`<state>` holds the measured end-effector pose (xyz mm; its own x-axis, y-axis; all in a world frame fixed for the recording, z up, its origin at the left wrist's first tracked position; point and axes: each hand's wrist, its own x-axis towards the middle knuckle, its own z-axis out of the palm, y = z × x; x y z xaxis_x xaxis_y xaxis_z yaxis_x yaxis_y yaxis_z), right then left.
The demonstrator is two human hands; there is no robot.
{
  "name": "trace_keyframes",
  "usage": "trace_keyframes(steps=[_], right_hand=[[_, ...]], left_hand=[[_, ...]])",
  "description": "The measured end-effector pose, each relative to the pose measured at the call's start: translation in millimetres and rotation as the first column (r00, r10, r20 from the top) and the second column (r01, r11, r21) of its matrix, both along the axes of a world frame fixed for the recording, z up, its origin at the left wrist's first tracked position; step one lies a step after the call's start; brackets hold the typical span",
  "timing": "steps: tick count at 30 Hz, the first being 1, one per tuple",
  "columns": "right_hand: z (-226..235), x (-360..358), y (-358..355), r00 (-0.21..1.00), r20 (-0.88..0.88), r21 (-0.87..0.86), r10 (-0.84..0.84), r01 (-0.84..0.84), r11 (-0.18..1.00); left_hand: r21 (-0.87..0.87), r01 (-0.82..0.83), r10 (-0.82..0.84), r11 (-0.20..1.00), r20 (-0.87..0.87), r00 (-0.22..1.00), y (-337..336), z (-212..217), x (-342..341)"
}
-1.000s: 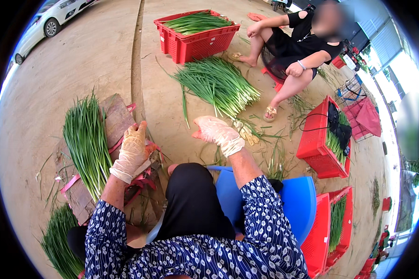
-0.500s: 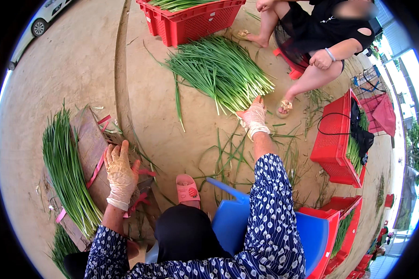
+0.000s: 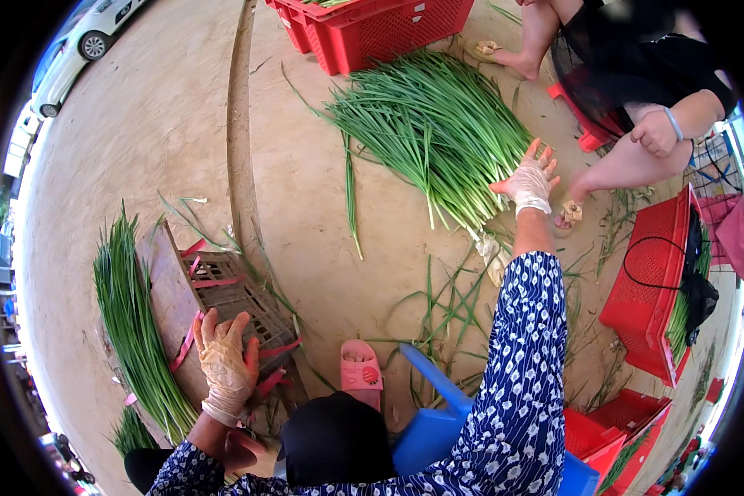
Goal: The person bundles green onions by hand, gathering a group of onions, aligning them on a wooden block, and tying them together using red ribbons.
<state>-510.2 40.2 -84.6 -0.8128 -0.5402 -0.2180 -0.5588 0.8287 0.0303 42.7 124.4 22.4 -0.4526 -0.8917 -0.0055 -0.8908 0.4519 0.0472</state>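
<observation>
Right hand [image 3: 529, 178], fingers spread and holding nothing, reaches the green onion pile [image 3: 434, 132]: best gather stalks near the white ends; left hand [image 3: 226, 364] rests flat, unclenched, on the brown crate [image 3: 240, 293].

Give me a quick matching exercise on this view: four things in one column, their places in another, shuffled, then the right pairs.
Things:
1. right hand
2. left hand
3. pink slipper
4. red crate

Places:
A. at the top of the view, beyond the big pile
B. on the ground just ahead of the blue stool
C. stretched out at the near edge of the big pile of green onions
D. resting by the pink bands on the brown grid crate

Pairs: 1-C, 2-D, 3-B, 4-A
</observation>
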Motion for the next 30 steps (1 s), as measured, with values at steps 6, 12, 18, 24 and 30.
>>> trace_keyframes(steps=[6,12,18,24,30], right_hand=[[-8,-15,-18,0.966,0.236,0.068,-0.107,0.093,0.993],[-42,-13,-22,0.983,0.14,0.057,-0.12,0.113,0.992],[-97,4,-7,0.997,-0.077,-0.249,-0.006,-0.013,0.968],[-113,25,11,0.973,-0.177,-0.426,0.151,-0.214,0.879],[-86,52,11,0.987,-0.058,-0.52,0.15,-0.159,0.839]], left_hand=[[0.004,0.017,-0.017,1.0,0.01,1.0,0,-4,3],[0.022,0.016,-0.016,1.0,0.016,1.0,-3,-5,-3],[0.014,0.012,-0.012,1.0,0.006,1.0,2,-8,0],[-0.001,0.014,-0.014,1.0,-0.005,1.0,3,-7,0],[-0.015,0.015,-0.016,1.0,-0.041,0.999,4,-8,5]])
